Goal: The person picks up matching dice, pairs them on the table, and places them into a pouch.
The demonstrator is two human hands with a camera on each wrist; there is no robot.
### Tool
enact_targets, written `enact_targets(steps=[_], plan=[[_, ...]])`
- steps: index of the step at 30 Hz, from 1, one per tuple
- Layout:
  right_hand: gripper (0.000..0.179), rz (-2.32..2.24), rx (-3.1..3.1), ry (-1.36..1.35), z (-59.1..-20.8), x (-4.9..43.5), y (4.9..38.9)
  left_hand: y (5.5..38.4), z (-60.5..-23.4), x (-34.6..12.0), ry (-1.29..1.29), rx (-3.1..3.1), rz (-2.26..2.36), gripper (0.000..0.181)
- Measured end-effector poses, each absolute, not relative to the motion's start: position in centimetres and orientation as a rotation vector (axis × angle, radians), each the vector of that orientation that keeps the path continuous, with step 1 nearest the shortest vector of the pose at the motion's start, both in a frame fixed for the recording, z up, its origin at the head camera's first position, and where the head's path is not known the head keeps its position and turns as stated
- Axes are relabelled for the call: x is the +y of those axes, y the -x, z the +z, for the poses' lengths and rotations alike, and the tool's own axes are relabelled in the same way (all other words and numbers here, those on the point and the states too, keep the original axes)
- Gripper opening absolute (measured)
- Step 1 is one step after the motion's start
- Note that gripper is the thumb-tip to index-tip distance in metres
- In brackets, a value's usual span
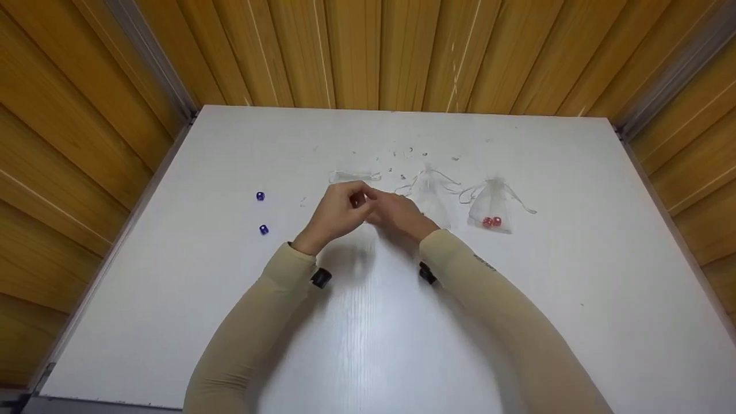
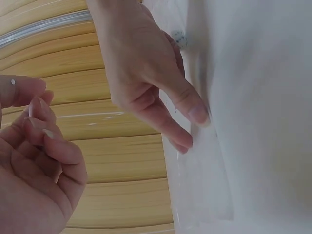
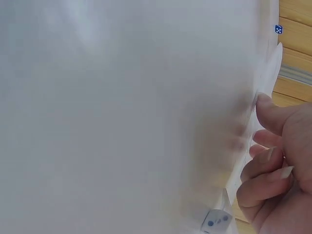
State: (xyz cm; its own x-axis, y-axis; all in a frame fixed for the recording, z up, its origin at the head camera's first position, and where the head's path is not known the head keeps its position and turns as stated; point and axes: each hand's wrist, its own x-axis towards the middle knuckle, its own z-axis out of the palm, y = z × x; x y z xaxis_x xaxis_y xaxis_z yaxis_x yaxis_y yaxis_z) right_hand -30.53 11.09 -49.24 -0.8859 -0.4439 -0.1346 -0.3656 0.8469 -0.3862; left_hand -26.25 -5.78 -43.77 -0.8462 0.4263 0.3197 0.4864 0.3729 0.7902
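Note:
My left hand point(image 1: 342, 210) is raised over the middle of the table, thumb and fingers curled with their tips together. A tiny white spot point(image 2: 13, 82) shows on one finger, and nothing else is visible in that grasp. Beside it, my right hand point(image 1: 397, 213) reaches low with thumb and forefinger apart. Its thumb lies right at the edge of a clear flat packet point(image 2: 209, 195), which lies just beyond both hands in the head view. Near the right wrist is a sheer drawstring bag point(image 1: 428, 198); a white die with blue dots point(image 3: 217, 222) shows close by.
Another sheer drawstring bag point(image 1: 489, 201), with red dice point(image 1: 493, 221) inside, lies to the right. Two blue dice point(image 1: 262, 213) sit apart on the left. Several tiny scraps point(image 1: 402, 155) are scattered behind the packet on the white table point(image 1: 356, 345). Wood-patterned panels point(image 1: 379, 52) stand around it.

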Motion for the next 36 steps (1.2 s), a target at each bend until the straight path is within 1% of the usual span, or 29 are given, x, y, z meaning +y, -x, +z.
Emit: enact_targets(steps=[1,3,8,15,19,22,23,25,31,36], plan=[[0.053,-0.51,2.801,0.643,-49.3,11.2,30.5,26.3,-43.9,-6.0,0.839,-2.557,-1.502,0.011],[0.052,-0.464,2.801,0.716,-49.4,11.5,30.4,26.4,-44.2,-6.6,0.817,-2.568,-1.504,0.01],[0.038,-0.374,2.787,0.772,-49.5,11.9,30.3,26.7,-44.8,-8.6,0.753,-2.634,-1.471,0.015],[0.051,-0.389,2.732,0.752,-49.1,12.0,30.1,26.9,-45.5,-12.7,0.493,-2.863,-1.376,0.027],[0.044,-0.412,2.721,0.756,-49.1,12.0,29.9,26.9,-45.5,-15.3,0.341,-2.969,-1.359,0.035],[0.044,-0.428,2.726,0.756,-49.1,12.0,29.8,26.8,-45.7,-17.1,0.242,-3.007,-1.349,0.039],[0.046,-0.43,2.727,0.755,-49.1,12.0,29.8,26.8,-45.8,-17.7,0.22,-3.015,-1.339,0.039],[0.05,-0.427,2.729,0.754,-49.1,12.1,29.8,26.8,-46.0,-18.7,0.162,-3.041,-1.306,0.04],[0.052,-0.476,2.714,0.735,-49.2,11.9,30.0,26.2,-46.8,-21.3,-0.05,-3.119,-1.197,0.039],[0.057,-0.512,2.707,0.695,-49.2,12.0,29.9,25.8,-47.2,-22.3,-0.108,-3.175,-1.115,0.036]])
